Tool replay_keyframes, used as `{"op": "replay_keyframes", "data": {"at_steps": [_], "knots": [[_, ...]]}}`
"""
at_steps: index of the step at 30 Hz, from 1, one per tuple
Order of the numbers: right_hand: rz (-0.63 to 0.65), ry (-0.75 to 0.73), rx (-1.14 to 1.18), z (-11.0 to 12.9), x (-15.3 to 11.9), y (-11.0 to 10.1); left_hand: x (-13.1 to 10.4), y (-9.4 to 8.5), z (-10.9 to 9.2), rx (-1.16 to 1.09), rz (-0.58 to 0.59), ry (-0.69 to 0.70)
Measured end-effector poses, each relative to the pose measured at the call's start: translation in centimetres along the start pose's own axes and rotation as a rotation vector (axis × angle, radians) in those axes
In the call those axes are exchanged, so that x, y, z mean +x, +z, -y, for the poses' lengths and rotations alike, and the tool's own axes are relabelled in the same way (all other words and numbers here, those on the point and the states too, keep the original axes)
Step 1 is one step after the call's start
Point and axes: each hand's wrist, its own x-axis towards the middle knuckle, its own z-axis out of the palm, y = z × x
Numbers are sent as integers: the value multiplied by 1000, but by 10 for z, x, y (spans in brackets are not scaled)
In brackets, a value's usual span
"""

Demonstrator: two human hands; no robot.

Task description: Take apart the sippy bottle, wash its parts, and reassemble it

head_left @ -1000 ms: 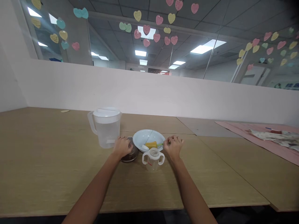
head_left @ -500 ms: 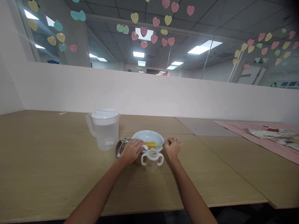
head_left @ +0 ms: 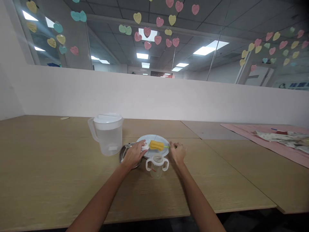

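Observation:
Between my hands is a bottle brush with a yellow sponge head point(head_left: 156, 145) and a thin green stem. My right hand point(head_left: 178, 152) is closed around the stem's end, right of the plate. My left hand point(head_left: 133, 156) grips a white bottle lid point(head_left: 145, 147), whose opening faces the sponge; the sponge's left end is at the lid, and I cannot tell how far it goes in. Both are over a white oval plate point(head_left: 151, 137). In front of it stands a clear baby bottle point(head_left: 156, 167), upright and uncapped, with two white handles.
A metal bowl point(head_left: 122, 158) holding small white bottle parts sits partly behind my left hand. Left of it stands a lidded translucent pitcher point(head_left: 109, 137). A pink cloth point(head_left: 238, 135) with items on it lies far right. A white wall point(head_left: 149, 96) rises behind the table.
The yellow sponge head has shifted slightly and more of it shows. My left hand has turned, so the white lid now faces the brush. The bottle has not moved.

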Motion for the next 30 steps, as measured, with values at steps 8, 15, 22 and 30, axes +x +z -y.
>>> {"op": "replay_keyframes", "data": {"at_steps": [8, 15, 22, 30], "knots": [[8, 60, -19, 6, 1, -6, -2, 0, -1, 39, -61, 65], [64, 103, -8, 7, 1, -7, -1, -7, 3, 193, -183, -40], [100, 113, -19, 7, 0, -7, 2, -16, 10, 239, -98, -241], [159, 129, -87, 8, 1, -8, -1, -11, 24, 92, 101, -244]]}}
